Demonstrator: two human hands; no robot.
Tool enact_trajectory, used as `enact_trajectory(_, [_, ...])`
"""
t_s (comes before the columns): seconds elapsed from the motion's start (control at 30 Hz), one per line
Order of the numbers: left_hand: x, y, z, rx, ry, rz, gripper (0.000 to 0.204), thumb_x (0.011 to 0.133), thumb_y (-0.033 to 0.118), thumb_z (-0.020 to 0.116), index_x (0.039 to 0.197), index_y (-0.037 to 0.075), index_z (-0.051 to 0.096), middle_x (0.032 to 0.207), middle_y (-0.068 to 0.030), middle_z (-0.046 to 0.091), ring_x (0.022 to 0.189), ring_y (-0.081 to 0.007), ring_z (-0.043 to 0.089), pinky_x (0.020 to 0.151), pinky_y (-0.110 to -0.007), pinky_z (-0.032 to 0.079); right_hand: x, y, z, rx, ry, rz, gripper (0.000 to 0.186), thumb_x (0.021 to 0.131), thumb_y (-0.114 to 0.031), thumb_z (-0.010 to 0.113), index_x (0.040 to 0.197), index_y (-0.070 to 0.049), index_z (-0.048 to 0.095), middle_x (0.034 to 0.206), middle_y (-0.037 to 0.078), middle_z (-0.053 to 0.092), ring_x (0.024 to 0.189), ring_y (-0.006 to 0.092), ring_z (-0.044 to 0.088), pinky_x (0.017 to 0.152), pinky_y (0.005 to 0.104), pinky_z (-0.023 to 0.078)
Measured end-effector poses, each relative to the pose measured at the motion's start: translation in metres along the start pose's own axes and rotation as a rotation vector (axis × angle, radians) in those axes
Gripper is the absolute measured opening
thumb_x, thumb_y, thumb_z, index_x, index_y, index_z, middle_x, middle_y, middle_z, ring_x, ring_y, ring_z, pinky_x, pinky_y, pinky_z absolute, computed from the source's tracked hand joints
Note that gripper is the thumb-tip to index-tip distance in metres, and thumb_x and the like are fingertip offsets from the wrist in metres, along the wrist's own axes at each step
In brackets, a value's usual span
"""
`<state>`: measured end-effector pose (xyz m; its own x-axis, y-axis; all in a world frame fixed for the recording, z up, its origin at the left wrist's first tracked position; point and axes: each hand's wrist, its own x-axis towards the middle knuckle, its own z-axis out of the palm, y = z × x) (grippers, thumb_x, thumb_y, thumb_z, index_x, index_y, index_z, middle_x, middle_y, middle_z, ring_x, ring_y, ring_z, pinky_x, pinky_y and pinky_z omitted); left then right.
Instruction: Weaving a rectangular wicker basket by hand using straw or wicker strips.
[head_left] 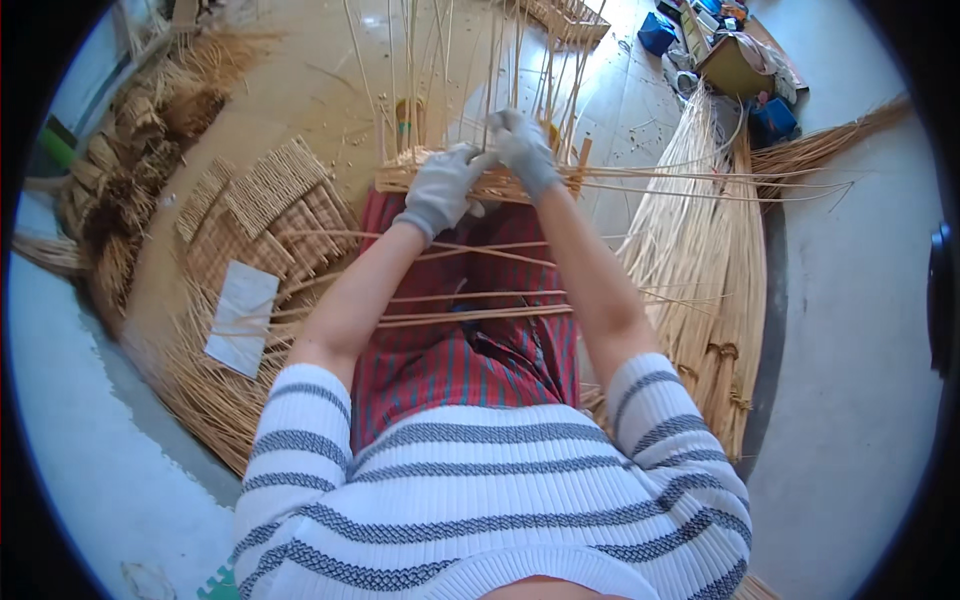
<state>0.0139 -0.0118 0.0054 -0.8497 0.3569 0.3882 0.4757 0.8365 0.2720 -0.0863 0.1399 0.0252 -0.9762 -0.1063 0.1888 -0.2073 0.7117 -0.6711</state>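
A partly woven cane basket (397,180) rests over my lap, its thin upright stakes (440,50) rising from it. Both my hands wear pale grey gloves. My left hand (441,190) is closed over the near edge of the weave, its fingertips partly hidden. Just right of it and slightly farther away, my right hand (523,152) is curled among the stakes, closed on a cane strand. Long loose strands (720,182) trail from the basket out to the right. Other canes (470,312) lie across the red striped cloth (400,370) on my lap.
Woven straw panels (280,200) and a white sheet (241,318) lie at the left beside a spread of canes. Straw bundles (120,170) line the left wall. A long pale cane bundle (690,260) stretches along the right. A cluttered box (735,65) stands at the far right.
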Motion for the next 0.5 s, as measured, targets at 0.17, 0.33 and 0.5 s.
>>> enact_trajectory(0.17, [-0.024,-0.081,-0.019,-0.134,0.766,-0.448,0.045,0.087,0.017,0.076,0.126,0.005,0.059,0.124,-0.0181,0.063,0.111,-0.0372,0.059,0.1,-0.042,0.046,-0.052,0.038,-0.107,-0.547,0.256,-0.305,0.042,0.084,-0.049,0.07,0.111,-0.016,0.071,0.119,0.022,0.063,0.116,0.0381,0.058,0.102,0.0505,0.042])
enact_trajectory(0.33, [-0.058,-0.112,-0.001,-0.418,0.05,-0.651,0.063,0.094,0.059,0.054,0.117,0.002,0.067,0.11,-0.0218,0.07,0.109,-0.0337,0.066,0.095,-0.042,0.049,-0.082,0.048,-0.109,-0.666,-0.019,-0.159,0.06,0.063,-0.053,0.083,0.103,-0.01,0.073,0.147,0.016,0.04,0.121,0.0365,0.052,0.105,0.0447,0.039])
enact_trajectory(0.5, [-0.085,-0.062,-0.035,-0.71,0.137,-0.582,0.031,0.089,0.022,0.076,0.112,0.003,0.069,0.111,-0.0101,0.058,0.096,-0.019,0.064,0.084,-0.035,0.055,-0.105,0.077,-0.122,-0.49,0.066,-0.208,0.056,0.055,-0.043,0.089,0.099,-0.012,0.072,0.146,0.009,0.041,0.122,0.0325,0.051,0.104,0.0447,0.04])
